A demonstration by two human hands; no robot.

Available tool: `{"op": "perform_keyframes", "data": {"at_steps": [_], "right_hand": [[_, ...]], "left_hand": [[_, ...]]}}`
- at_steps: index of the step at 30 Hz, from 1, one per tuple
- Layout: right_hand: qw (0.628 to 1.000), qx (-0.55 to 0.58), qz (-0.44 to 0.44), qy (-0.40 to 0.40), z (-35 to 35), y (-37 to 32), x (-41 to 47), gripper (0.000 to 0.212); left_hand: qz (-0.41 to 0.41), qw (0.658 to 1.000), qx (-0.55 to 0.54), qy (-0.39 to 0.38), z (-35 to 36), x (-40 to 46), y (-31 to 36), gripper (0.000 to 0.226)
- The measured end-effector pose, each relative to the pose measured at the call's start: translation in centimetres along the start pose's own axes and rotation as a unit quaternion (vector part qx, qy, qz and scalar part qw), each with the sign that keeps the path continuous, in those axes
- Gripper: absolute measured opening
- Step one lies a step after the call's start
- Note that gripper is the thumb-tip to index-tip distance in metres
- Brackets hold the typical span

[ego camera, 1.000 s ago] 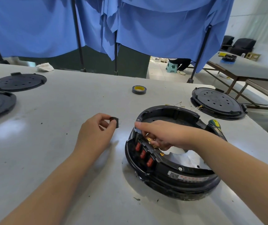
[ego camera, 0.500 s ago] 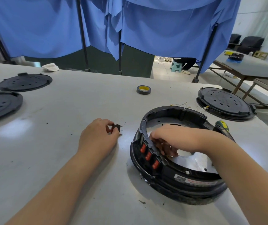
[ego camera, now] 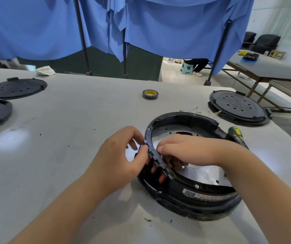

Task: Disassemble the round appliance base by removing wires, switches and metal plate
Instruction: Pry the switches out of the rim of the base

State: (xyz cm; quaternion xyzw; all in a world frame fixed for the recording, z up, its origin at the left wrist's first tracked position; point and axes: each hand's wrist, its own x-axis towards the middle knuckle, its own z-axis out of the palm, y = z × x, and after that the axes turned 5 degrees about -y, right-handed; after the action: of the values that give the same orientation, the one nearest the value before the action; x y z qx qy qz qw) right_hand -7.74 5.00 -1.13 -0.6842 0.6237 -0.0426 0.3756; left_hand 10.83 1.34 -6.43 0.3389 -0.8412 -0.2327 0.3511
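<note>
The round black appliance base [ego camera: 185, 114] lies on the grey table, with a shiny metal plate [ego camera: 206, 173] in its floor. A row of red switches [ego camera: 162, 178] sits in its left wall. My left hand [ego camera: 116, 155] pinches the rim from outside, thumb over the topmost switch. My right hand [ego camera: 185, 148] reaches inside the base, its fingers curled down behind that same switch; their tips are in shadow. A small dark piece shows under my left thumb; I cannot tell what it is.
A green-and-yellow screwdriver [ego camera: 235, 132] leans by the base's far right rim. Loose wires [ego camera: 190, 110] lie behind it. A tape roll [ego camera: 150, 94] sits mid-table. Black round lids lie at right [ego camera: 238, 107] and far left [ego camera: 16, 88]. Blue curtains hang behind.
My left hand, which held a small black switch out over the table, has come right onto the base rim. My right hand has sunk deeper behind the switches.
</note>
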Motion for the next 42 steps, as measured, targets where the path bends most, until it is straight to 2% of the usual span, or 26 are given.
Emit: {"op": "perform_keyframes", "data": {"at_steps": [12, 19, 27, 32, 35, 42], "right_hand": [[1.0, 0.01, -0.008, 0.018, 0.34, 0.06, -0.04, 0.038], [0.997, 0.0, -0.037, 0.075, 0.23, 0.33, -0.03, 0.032], [0.994, 0.04, -0.082, 0.061, 0.09, 0.37, -0.23, 0.022], [0.993, 0.059, -0.088, 0.055, 0.02, 0.43, -0.34, 0.024], [0.993, 0.058, -0.089, 0.059, 0.07, 0.45, -0.29, 0.025], [0.993, 0.052, -0.081, 0.061, 0.19, 0.52, -0.09, 0.023]], "left_hand": [[0.015, 0.996, -0.024, -0.086, -0.84, -0.12, 0.32, 0.035], [0.007, 0.993, -0.037, -0.116, -1.05, -0.34, 0.55, 0.022], [0.032, 0.994, -0.018, -0.098, -0.96, -0.4, 0.75, 0.021], [0.035, 0.995, -0.006, -0.093, -0.89, -0.42, 0.7, 0.021], [0.019, 0.995, -0.022, -0.097, -0.87, -0.47, 0.67, 0.021], [-0.08, 0.982, -0.13, -0.112, -0.49, 0.13, 0.56, 0.035]]}}
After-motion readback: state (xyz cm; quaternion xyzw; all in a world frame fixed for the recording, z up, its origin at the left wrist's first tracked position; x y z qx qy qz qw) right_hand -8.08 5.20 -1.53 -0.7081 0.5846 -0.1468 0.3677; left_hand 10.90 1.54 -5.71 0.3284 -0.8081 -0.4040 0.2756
